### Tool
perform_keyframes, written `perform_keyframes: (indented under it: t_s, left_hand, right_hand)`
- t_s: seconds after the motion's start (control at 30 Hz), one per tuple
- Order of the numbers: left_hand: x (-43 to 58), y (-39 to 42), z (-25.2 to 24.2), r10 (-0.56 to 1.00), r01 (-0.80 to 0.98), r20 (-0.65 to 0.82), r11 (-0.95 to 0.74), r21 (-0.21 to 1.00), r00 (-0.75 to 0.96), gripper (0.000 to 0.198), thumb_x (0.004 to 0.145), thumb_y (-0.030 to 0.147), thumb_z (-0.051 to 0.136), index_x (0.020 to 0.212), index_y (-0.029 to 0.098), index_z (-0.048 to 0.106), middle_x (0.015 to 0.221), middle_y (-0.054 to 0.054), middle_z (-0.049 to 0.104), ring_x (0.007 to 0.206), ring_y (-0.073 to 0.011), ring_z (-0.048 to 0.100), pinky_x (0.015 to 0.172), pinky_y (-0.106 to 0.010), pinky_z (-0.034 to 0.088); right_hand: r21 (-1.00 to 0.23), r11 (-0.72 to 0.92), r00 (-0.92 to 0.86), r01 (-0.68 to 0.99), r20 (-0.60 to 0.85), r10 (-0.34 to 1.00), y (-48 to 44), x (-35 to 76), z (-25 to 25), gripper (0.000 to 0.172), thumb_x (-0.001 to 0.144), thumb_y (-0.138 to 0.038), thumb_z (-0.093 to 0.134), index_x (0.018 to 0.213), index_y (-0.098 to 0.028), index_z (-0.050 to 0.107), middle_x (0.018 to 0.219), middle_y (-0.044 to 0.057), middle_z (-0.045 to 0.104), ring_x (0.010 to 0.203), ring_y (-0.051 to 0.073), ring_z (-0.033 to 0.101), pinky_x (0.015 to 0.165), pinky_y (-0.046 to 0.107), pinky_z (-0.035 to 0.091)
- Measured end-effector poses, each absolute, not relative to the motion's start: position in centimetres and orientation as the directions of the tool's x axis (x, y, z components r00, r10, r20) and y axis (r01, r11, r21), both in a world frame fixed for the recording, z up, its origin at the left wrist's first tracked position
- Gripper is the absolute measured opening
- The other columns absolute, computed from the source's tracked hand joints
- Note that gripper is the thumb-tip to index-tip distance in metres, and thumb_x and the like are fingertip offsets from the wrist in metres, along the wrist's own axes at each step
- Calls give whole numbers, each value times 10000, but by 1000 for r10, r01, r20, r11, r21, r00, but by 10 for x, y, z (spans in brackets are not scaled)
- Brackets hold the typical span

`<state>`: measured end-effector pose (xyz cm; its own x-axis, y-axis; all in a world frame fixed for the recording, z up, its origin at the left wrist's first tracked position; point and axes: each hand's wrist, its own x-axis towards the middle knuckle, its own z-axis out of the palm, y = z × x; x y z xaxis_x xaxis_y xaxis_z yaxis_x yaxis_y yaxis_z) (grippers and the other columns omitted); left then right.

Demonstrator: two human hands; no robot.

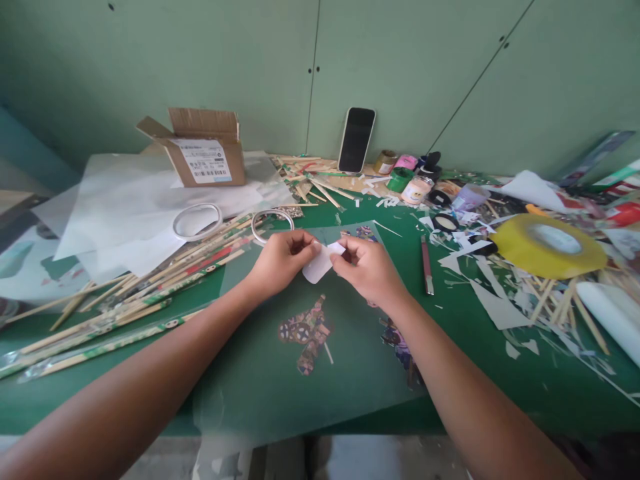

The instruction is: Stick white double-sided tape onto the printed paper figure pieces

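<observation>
Between my hands is a small white piece of paper (pixel 316 268) with rounded corners. My left hand (pixel 283 261) pinches its left side between thumb and fingers. At its upper right corner, my right hand (pixel 367 268) pinches the same piece. Below them a translucent sheet (pixel 260 400) lies over the green table top. A printed cut-out figure (pixel 306 333) rests in the middle of the sheet. Another cut-out (pixel 397 347) is partly covered by my right forearm, and a further patterned piece (pixel 364 232) lies behind my right hand.
Wrapped chopsticks (pixel 150 293) and two tape rings (pixel 197 222) lie left, near an open cardboard box (pixel 210 157). A phone (pixel 357 140) leans on the wall beside paint jars (pixel 417 190). To the right are a craft knife (pixel 427 267), yellow tape roll (pixel 510 247) and paper scraps (pixel 497 307).
</observation>
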<state>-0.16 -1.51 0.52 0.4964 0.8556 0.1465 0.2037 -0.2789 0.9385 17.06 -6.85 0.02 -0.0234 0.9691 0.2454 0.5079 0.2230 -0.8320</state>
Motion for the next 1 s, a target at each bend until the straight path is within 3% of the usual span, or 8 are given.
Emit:
perform_keyframes:
  t_s: [0.23, 0.37, 0.5, 0.57, 0.63, 0.8, 0.9, 1.0]
  left_hand:
    - [-2, -16, 5, 822, 186, 106, -250, 950, 560, 311, 749, 433, 658, 748, 125, 618, 636, -1, 584, 571, -97, 494, 546, -226, 374]
    - [-2, -14, 3, 832, 200, 78, -222, 954, 549, 301, 735, 424, 670, 742, 128, 619, 650, 0, 594, 583, -99, 508, 557, -225, 376]
    - [-1, -12, 1, 867, 209, 22, -145, 967, 498, 319, 731, 443, 662, 761, 128, 625, 674, -2, 603, 589, -104, 517, 564, -231, 391]
    - [-1, -11, 0, 865, 214, 5, -130, 968, 502, 316, 731, 444, 662, 749, 131, 617, 668, 1, 597, 589, -105, 516, 561, -231, 388]
    - [-1, -10, 0, 846, 207, 1, -132, 969, 534, 312, 734, 442, 662, 737, 134, 611, 662, 3, 590, 592, -105, 515, 564, -231, 386]
    - [-1, -12, 1, 798, 177, 15, -152, 972, 603, 332, 732, 456, 675, 708, 137, 589, 637, 12, 554, 587, -97, 490, 560, -227, 359]
    - [-1, -14, 3, 803, 189, 19, -163, 968, 596, 335, 727, 455, 676, 680, 141, 571, 605, 18, 533, 569, -92, 468, 542, -223, 335]
    - [0, -15, 3, 809, 192, 19, -163, 968, 587, 340, 737, 465, 663, 683, 142, 571, 608, 13, 547, 573, -97, 476, 545, -224, 340]
  right_hand:
    - [-854, 233, -30, 466, 248, 968, -67, 172, -4, 141, 785, -300, 553, 701, -187, 545, 581, -46, 468, 531, 94, 412, 497, 239, 309]
    - [-846, 284, 9, 451, 323, 946, -65, 172, -8, 94, 808, -281, 552, 802, -189, 571, 654, -17, 550, 573, 118, 491, 533, 254, 393]
    - [-618, 476, 42, 625, 636, 771, -67, 172, -5, 179, 810, -184, 549, 974, -183, 622, 915, 73, 630, 775, 172, 578, 712, 331, 485]
    - [-517, 521, -25, 679, 693, 720, -68, 172, -3, 168, 836, -170, 536, 958, -192, 649, 964, 90, 633, 873, 195, 592, 773, 359, 487]
    - [-556, 519, -53, 649, 647, 760, -69, 172, -3, 154, 859, -191, 541, 961, -205, 656, 944, 74, 648, 863, 189, 608, 752, 347, 492]
    - [-817, 389, 64, 426, 456, 888, -67, 170, -7, 96, 856, -258, 569, 919, -197, 609, 688, -18, 586, 582, 119, 534, 555, 263, 435]
    - [-822, 393, 77, 412, 461, 884, -67, 170, -8, 77, 847, -264, 576, 821, -194, 592, 661, -24, 567, 572, 110, 517, 544, 254, 414]
    - [-792, 385, 69, 474, 469, 880, -67, 171, -8, 94, 849, -259, 577, 850, -190, 640, 713, -4, 621, 593, 116, 549, 569, 264, 443]
